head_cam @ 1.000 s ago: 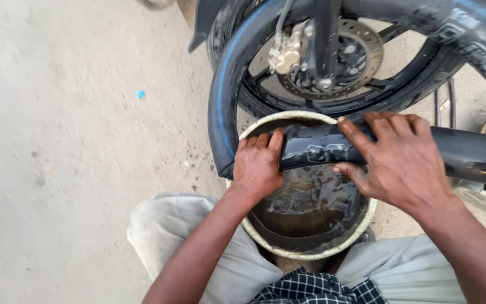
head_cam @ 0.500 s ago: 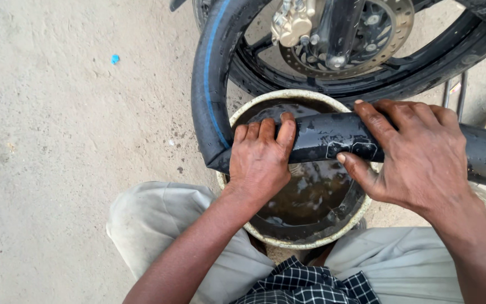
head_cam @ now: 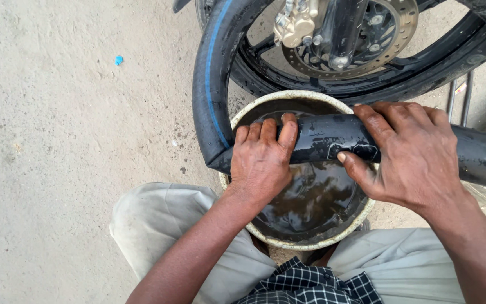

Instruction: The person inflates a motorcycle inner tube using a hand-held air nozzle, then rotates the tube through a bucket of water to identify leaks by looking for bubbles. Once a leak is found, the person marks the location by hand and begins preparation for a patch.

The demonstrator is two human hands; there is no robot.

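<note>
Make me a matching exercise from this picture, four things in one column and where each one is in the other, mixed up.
1. left hand
2. inner tube
3. basin
4. brake disc

A. on the wheel at the top
B. between the person's knees, holding dark water
C. across the basin's rim
D. gripping the tube near its bend

Pairs: 1-D, 2-C, 3-B, 4-A

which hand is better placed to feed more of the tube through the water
Probably the right hand: it wraps the black inner tube where the long unchecked stretch leads off to the right. The left hand pins the tube at the bend near the basin rim.
</note>
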